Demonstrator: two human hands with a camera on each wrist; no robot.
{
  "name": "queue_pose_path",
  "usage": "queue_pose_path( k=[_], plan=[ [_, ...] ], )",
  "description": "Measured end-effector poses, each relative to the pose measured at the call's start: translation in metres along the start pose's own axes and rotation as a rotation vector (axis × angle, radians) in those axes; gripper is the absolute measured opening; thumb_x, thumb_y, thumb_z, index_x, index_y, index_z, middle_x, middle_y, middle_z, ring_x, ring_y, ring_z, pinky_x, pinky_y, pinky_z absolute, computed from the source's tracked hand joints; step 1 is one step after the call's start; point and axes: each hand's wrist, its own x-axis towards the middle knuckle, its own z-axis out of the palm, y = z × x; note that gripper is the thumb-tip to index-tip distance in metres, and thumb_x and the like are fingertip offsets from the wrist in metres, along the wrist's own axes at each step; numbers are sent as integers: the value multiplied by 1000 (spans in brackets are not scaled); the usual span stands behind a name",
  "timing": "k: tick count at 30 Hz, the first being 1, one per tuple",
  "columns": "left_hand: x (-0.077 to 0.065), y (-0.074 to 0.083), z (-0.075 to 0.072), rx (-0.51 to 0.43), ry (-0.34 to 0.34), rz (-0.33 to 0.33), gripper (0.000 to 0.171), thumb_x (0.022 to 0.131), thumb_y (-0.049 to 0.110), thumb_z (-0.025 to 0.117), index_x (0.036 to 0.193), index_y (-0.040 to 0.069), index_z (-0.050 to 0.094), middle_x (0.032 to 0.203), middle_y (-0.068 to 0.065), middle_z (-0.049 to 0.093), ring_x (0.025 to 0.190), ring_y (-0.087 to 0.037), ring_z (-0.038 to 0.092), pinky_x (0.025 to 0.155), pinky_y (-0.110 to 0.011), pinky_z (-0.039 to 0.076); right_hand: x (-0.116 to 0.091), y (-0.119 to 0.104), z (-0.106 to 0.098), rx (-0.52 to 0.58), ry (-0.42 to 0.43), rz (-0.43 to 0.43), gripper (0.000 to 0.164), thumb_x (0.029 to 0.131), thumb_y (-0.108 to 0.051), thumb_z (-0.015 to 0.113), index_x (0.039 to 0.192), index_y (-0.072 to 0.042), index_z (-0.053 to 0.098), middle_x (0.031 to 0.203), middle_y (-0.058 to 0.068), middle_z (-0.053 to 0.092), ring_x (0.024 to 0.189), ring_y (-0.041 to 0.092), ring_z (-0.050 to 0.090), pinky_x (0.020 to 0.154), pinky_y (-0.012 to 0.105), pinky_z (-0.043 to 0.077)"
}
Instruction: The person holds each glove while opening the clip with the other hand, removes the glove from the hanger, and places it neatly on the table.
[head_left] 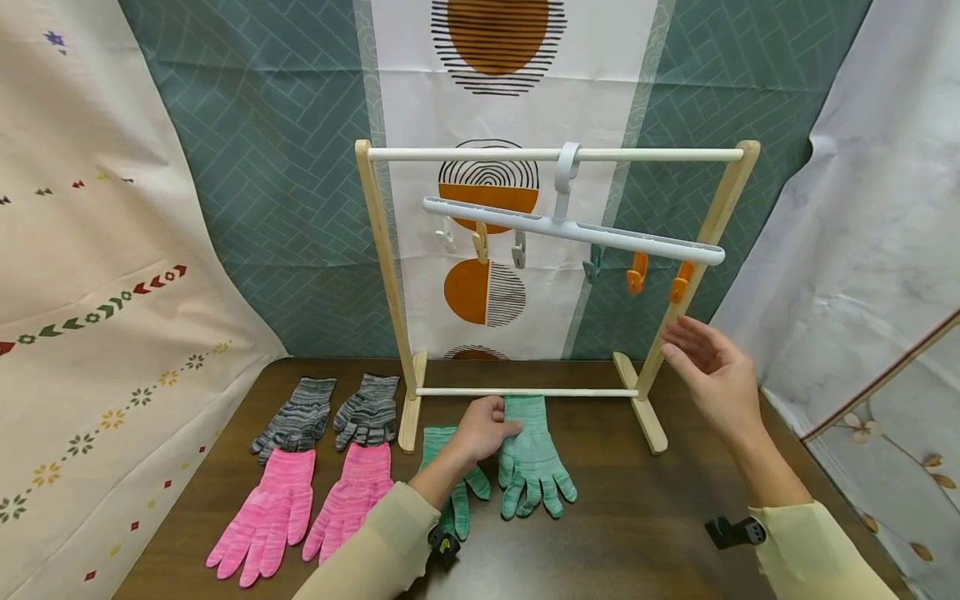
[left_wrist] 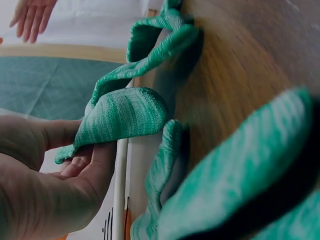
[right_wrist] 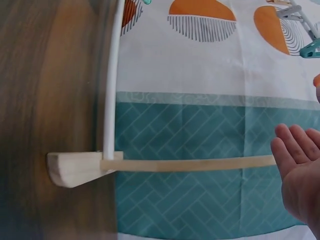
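My left hand [head_left: 480, 429] pinches the cuff of a green knit glove [head_left: 534, 458] at the rack's bottom bar; the left wrist view shows the cuff [left_wrist: 120, 117] between thumb and fingers. Another green glove [head_left: 459, 496] lies partly hidden under my left forearm. Fingers extended and holding nothing, my right hand [head_left: 716, 375] is raised beside the rack's right post, below the orange clips [head_left: 681, 282]. A pale hanger [head_left: 570, 229] hangs tilted from the top bar, its right end lower. Its clips include a white one [head_left: 446, 234], a yellow one [head_left: 481, 242] and a teal one [head_left: 593, 263].
The wooden rack [head_left: 386, 267] stands at the table's back, before a patterned curtain [head_left: 262, 167]. To the left, two grey gloves [head_left: 297, 417] lie above two pink gloves [head_left: 270, 512] on the brown table [head_left: 600, 542]. Pale cloth [head_left: 892, 250] hangs at the right.
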Motion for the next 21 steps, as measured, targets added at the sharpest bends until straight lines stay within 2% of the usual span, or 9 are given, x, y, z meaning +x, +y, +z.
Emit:
queue_pose_path(
  k=[4,10,13,16,17,19,21],
  plan=[
    [0,-3,0,18,-22,1,50,103,5,69,82,15,24,68,4,19,57,-15,18,61,-34,25,-7,7,-4,-92,-30,3,49,98,-1,75,145,4,60,132,27,69,115,6,70,93,14,52],
    [2,-6,0,79,-33,6,50,102,4,69,82,14,24,68,3,18,58,-16,16,63,-36,22,-17,18,-11,-209,-61,14,55,97,-7,79,148,1,59,136,26,67,116,-2,65,92,10,50],
    [2,-5,0,132,-31,-10,43,102,6,70,85,11,32,67,3,23,59,-16,18,63,-36,23,-22,22,-15,-261,-73,21,55,97,-11,80,148,-2,60,136,23,68,115,-8,63,91,10,50],
    [3,-6,0,192,-20,-39,20,102,8,71,102,1,52,71,1,36,60,-16,28,66,-37,30,-27,25,-19,-302,-77,37,54,98,-16,80,148,-6,61,136,19,69,114,-12,61,91,7,48],
    [3,-6,-1,209,-17,-48,22,102,9,72,113,-2,56,74,-1,41,62,-16,33,68,-37,34,-28,26,-20,-313,-78,42,54,98,-17,80,148,-7,61,137,18,69,114,-14,61,91,7,47],
    [4,-8,-1,242,-4,-59,38,101,10,73,133,-4,57,86,-4,54,72,-17,47,74,-39,43,-31,29,-23,-341,-77,46,54,98,-20,80,148,-8,62,137,16,69,113,-16,59,90,4,45],
    [4,-9,-2,264,7,-59,46,100,11,75,139,-6,56,100,-8,62,86,-21,59,82,-44,50,-33,32,-25,-360,-76,47,54,98,-21,81,148,-9,62,137,14,69,113,-17,58,90,3,43]
  ],
)
